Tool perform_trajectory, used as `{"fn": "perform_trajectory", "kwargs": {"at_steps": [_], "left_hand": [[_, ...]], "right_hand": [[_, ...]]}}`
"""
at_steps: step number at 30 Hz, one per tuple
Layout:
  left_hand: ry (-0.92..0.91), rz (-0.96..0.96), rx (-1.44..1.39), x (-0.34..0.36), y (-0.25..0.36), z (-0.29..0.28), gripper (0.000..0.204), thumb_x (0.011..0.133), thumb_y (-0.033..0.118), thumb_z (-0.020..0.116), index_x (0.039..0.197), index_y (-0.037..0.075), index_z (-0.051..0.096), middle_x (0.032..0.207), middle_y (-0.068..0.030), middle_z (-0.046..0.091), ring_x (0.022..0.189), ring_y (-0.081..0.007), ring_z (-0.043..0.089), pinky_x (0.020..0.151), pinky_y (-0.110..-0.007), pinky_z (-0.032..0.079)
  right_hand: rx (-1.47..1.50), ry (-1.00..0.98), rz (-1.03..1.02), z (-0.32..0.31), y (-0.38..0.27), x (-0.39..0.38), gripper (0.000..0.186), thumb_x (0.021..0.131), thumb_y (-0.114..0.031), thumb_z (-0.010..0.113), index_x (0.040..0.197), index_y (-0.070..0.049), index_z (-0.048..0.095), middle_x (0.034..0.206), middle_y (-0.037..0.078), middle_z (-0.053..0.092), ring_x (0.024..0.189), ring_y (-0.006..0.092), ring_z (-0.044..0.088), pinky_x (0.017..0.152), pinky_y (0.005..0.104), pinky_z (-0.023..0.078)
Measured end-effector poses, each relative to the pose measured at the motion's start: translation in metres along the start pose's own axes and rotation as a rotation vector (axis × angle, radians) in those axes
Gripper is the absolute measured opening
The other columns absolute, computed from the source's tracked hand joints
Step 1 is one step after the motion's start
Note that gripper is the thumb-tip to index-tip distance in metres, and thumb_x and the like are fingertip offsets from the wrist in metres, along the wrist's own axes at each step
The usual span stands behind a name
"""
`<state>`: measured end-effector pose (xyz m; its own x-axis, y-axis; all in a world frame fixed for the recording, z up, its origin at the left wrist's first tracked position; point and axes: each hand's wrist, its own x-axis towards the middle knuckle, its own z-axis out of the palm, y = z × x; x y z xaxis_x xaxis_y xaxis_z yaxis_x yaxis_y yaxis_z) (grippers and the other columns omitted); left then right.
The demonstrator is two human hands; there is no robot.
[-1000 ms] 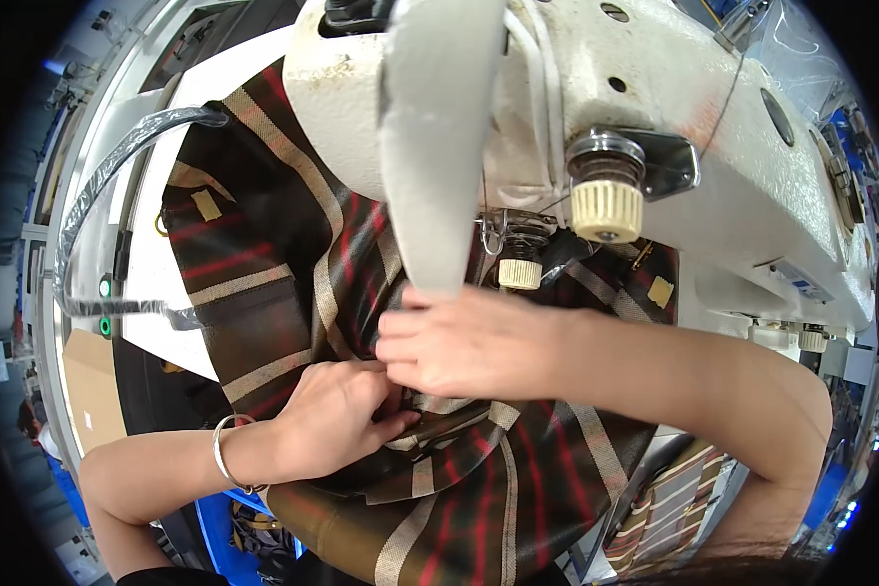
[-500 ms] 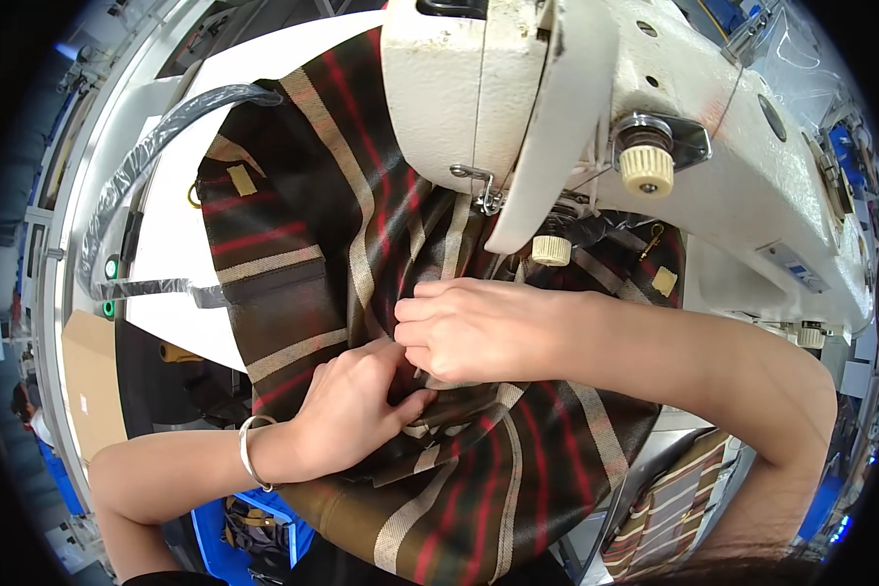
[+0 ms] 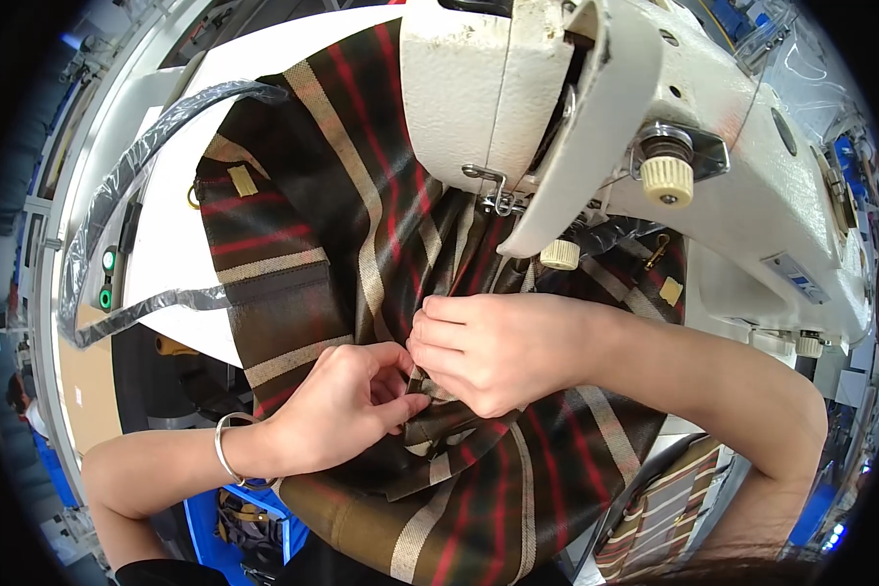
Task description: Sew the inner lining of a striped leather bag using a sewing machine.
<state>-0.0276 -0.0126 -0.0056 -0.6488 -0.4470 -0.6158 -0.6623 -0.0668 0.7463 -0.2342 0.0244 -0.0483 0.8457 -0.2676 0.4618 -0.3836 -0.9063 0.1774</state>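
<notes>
My left hand (image 3: 347, 405), a bangle on its wrist, pinches a folded edge of the dark plaid fabric (image 3: 557, 488), striped in red and cream, at the middle of the view. Close on its right, my right hand (image 3: 469, 352) grips the same folds with bent fingers; its fingertips are partly hidden. Both hands are just in front of the white sewing machine (image 3: 469, 107), whose head overhangs the bunched fabric. A long pale lever (image 3: 576, 166) and a cream tension knob (image 3: 666, 179) are on the machine above my hands. Small tan tape pieces (image 3: 241, 179) stick to the fabric.
A white tabletop (image 3: 190, 332) lies under the fabric, with a wrapped bar (image 3: 156, 122) arching at left beside green buttons (image 3: 106, 297). A cardboard piece (image 3: 88, 391) stands at far left. Below are a blue bin (image 3: 203, 532) and, at lower right, striped material (image 3: 659, 513).
The machine appears farther right and higher than a second ago, with more of its head showing. My right hand has shifted slightly down and right since half a second ago, both hands still on the folds.
</notes>
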Motion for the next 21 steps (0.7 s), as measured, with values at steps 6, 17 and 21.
{"fn": "perform_trajectory", "kwargs": {"at_steps": [6,17,21], "left_hand": [[0.055,0.051,-0.020,-0.0006,-0.0056,0.0022,0.029,0.079,0.011,0.078,0.092,-0.004,0.056,0.066,-0.0035,0.059,0.062,-0.0083,0.059,0.056,-0.025,0.049],[0.068,0.025,0.322,-0.0054,-0.0011,0.0061,0.040,0.078,0.028,0.079,0.080,-0.002,0.053,0.062,-0.0130,0.058,0.059,-0.0279,0.061,0.060,-0.038,0.049],[0.076,0.057,0.289,-0.0036,-0.0050,0.0092,0.030,0.082,0.019,0.074,0.080,-0.003,0.054,0.064,-0.0145,0.061,0.061,-0.0307,0.063,0.060,-0.039,0.049]], "right_hand": [[0.020,-0.199,-0.065,0.0019,-0.0030,0.0073,0.024,0.066,-0.018,0.061,0.076,0.002,0.068,0.079,0.010,0.063,0.080,0.0239,0.060,0.082,0.0363,0.049],[-0.123,-0.118,0.004,0.0088,-0.0072,0.0057,0.020,0.071,-0.022,0.064,0.068,-0.002,0.064,0.066,0.007,0.057,0.066,0.0209,0.057,0.059,0.0324,0.049],[-0.084,-0.131,0.031,0.0102,-0.0060,0.0051,0.017,0.071,-0.019,0.063,0.069,-0.003,0.064,0.067,0.006,0.057,0.065,0.0196,0.058,0.056,0.0296,0.049]]}}
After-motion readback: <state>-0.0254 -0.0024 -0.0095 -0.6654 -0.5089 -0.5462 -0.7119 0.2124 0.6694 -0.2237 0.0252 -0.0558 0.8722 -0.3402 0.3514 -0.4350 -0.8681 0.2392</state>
